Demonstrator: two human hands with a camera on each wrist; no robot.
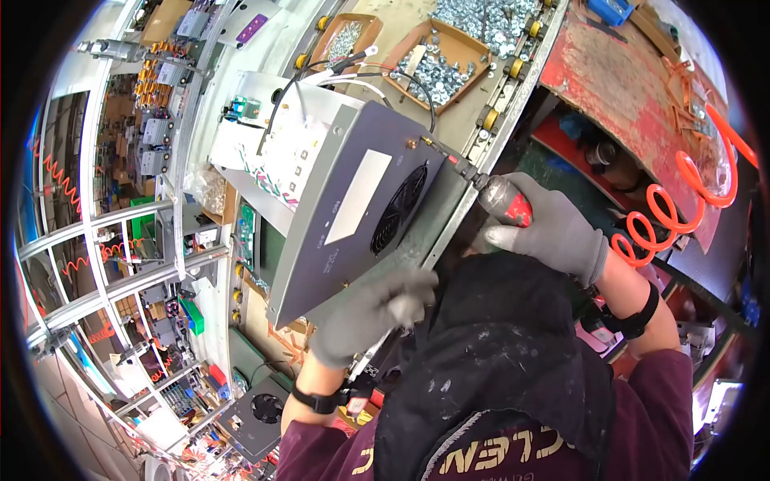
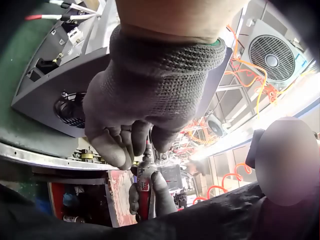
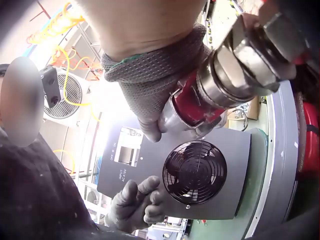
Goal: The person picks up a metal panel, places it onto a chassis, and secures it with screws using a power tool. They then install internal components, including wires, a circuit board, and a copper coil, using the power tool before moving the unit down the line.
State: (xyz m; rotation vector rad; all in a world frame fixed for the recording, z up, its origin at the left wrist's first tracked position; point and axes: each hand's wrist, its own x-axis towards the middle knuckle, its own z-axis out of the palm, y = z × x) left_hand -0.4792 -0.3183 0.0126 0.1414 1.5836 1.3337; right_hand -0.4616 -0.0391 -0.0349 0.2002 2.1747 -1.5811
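A dark grey metal housing (image 1: 353, 208) stands tilted on the bench, its round fan grille (image 3: 195, 172) and a pale label showing. My gloved right hand (image 1: 553, 228) grips a red and silver power driver (image 1: 505, 200), whose tip reaches the housing's upper right corner in the head view. Close to the housing's lower edge is my gloved left hand (image 1: 373, 313), fingers loosely bent; the right wrist view shows nothing between its thumb (image 3: 130, 192) and forefinger. Its palm is partly hidden. White and black cables come out of the housing's open side.
Cardboard trays of small metal parts (image 1: 441, 68) lie behind the housing, beside a roller rail (image 1: 513, 72). A worn red table (image 1: 609, 88) and a coiled orange hose (image 1: 678, 204) are at the right. Shelving frames stand at the left; another fan panel (image 1: 261, 413) is at lower left.
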